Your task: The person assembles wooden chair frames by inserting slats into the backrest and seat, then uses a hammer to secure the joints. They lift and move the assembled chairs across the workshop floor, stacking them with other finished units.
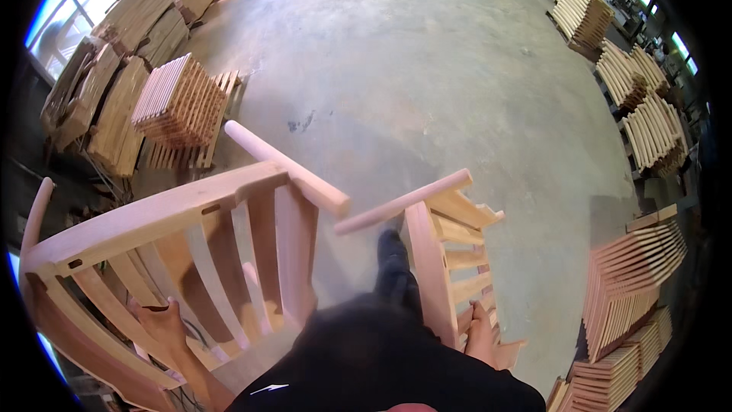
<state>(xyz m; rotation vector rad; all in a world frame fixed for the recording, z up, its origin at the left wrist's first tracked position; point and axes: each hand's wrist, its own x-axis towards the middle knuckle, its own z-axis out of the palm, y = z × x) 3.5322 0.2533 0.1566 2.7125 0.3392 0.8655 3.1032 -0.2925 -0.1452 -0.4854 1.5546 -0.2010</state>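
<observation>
On my left is a slatted wooden chair frame [164, 215], tilted, with curved slats between its rails and a rounded bar [286, 168] across its far right corner. My left hand [162, 326] is closed round one of its slats. A second slatted wooden chair frame [428, 263] is at my right side, with a similar round bar [404, 202] at its far end. My right hand [482, 334] is wrapped round a slat there; its fingers are partly hidden by the wood. The two frames are apart, with my dark-clad leg and shoe [393, 259] between them.
Concrete floor [427, 69] stretches ahead. A pallet with stacked wooden parts [175, 103] stands at the left, and stacked boards [122, 114] lie behind it. Along the right are several piles of curved slats [656, 133] and angled wooden parts [625, 282].
</observation>
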